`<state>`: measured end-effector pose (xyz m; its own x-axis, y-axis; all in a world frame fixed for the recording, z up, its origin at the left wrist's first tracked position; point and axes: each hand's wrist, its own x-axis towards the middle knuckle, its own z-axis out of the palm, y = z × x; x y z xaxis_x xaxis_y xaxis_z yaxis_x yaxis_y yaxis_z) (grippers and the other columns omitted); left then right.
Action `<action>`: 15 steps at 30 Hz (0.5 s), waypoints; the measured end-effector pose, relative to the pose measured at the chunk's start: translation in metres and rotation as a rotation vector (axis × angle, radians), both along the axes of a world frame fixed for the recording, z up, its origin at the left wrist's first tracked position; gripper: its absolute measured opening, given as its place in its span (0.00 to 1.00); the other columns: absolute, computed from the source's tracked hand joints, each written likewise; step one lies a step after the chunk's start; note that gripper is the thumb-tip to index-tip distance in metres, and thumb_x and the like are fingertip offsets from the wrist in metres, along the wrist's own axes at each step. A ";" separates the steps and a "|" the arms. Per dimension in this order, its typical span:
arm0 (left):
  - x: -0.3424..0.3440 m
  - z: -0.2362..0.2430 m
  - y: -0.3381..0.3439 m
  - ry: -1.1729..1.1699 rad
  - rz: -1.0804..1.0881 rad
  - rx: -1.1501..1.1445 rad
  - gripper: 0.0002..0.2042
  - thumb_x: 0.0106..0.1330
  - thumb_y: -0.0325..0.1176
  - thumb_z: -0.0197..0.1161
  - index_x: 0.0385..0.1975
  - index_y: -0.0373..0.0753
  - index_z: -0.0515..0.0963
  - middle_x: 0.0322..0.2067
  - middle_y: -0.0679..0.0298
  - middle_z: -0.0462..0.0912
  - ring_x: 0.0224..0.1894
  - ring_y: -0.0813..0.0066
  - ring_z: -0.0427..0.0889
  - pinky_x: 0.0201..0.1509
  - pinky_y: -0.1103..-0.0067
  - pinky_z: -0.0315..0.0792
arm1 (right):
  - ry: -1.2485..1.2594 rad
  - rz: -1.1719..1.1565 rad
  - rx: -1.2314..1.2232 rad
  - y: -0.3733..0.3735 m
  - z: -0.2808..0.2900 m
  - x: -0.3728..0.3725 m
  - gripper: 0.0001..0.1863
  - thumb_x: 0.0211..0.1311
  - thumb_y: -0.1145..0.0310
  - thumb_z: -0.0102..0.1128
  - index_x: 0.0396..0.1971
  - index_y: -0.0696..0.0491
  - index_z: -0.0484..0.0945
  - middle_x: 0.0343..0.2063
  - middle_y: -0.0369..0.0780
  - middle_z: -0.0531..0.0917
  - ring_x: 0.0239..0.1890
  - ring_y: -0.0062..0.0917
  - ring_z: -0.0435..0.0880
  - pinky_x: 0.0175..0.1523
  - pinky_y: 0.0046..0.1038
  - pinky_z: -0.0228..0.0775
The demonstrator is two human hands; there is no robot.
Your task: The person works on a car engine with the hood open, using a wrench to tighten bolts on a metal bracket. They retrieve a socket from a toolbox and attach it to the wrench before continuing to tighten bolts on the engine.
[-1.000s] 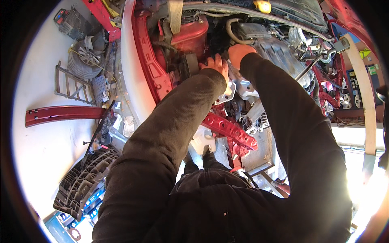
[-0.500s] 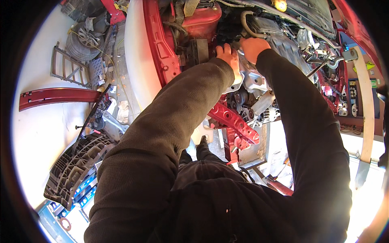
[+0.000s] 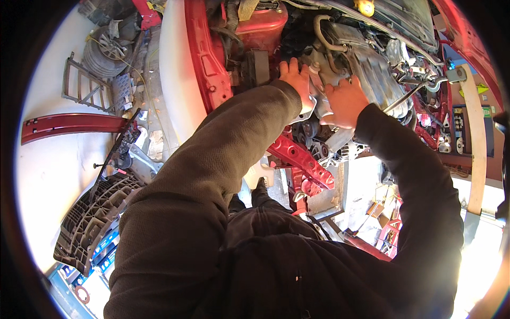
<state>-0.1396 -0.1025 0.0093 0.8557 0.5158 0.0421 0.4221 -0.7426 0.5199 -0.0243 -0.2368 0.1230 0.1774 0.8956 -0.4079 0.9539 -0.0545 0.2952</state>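
Observation:
My left hand (image 3: 297,81) is at the near side of the engine bay, its fingers bent over a grey metal bracket (image 3: 308,109); its thumb is mostly hidden. Just right of it, my right hand (image 3: 346,102) is spread, thumb apart from the fingers, over metal parts beside the dark engine cover (image 3: 378,69). A brown curved hose (image 3: 320,33) runs down just beyond that hand. Below both hands a ribbed alternator (image 3: 348,152) and a red body rail (image 3: 303,159) show. The hands cover much of the bracket.
A red inner fender edge (image 3: 204,58) runs left of my hands. A thin metal bar (image 3: 406,99) slants right of my right hand. Further left are a wheel (image 3: 106,56), a red beam (image 3: 79,127) and a black plastic lattice part (image 3: 98,220). A wooden board (image 3: 478,138) stands right.
My right hand has come back toward me from the hose to the metal parts near the engine cover, and its fingers have spread. My left hand stays at about the same spot.

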 end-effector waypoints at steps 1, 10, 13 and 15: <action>-0.001 0.002 0.000 0.006 -0.010 -0.021 0.54 0.49 0.43 0.80 0.80 0.33 0.64 0.80 0.35 0.56 0.77 0.27 0.58 0.81 0.48 0.66 | -0.028 -0.012 0.055 -0.007 -0.006 -0.008 0.36 0.59 0.46 0.77 0.56 0.60 0.80 0.43 0.47 0.91 0.61 0.48 0.83 0.79 0.71 0.51; -0.002 0.007 -0.007 -0.002 0.048 -0.084 0.56 0.49 0.41 0.78 0.83 0.34 0.60 0.82 0.38 0.53 0.82 0.27 0.53 0.80 0.46 0.68 | -0.001 -0.052 0.118 -0.016 -0.018 0.000 0.38 0.56 0.46 0.81 0.54 0.62 0.79 0.45 0.48 0.90 0.62 0.45 0.80 0.82 0.70 0.46; -0.001 0.004 -0.008 0.010 0.047 -0.060 0.56 0.49 0.41 0.78 0.83 0.36 0.60 0.82 0.38 0.53 0.82 0.28 0.53 0.80 0.47 0.69 | -0.026 -0.009 0.148 -0.018 -0.020 -0.002 0.37 0.56 0.46 0.81 0.53 0.61 0.81 0.44 0.46 0.90 0.62 0.45 0.80 0.81 0.70 0.47; -0.002 0.003 -0.008 0.018 0.032 -0.053 0.56 0.49 0.40 0.78 0.83 0.36 0.60 0.82 0.39 0.52 0.82 0.28 0.53 0.79 0.46 0.70 | -0.029 0.000 0.153 -0.017 -0.020 -0.006 0.36 0.57 0.46 0.80 0.53 0.61 0.82 0.42 0.45 0.91 0.62 0.45 0.81 0.81 0.69 0.49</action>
<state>-0.1420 -0.1109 0.0121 0.8390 0.5441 -0.0014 0.4549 -0.7000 0.5505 -0.0301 -0.2543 0.1030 0.1873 0.9468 -0.2617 0.9449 -0.1009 0.3113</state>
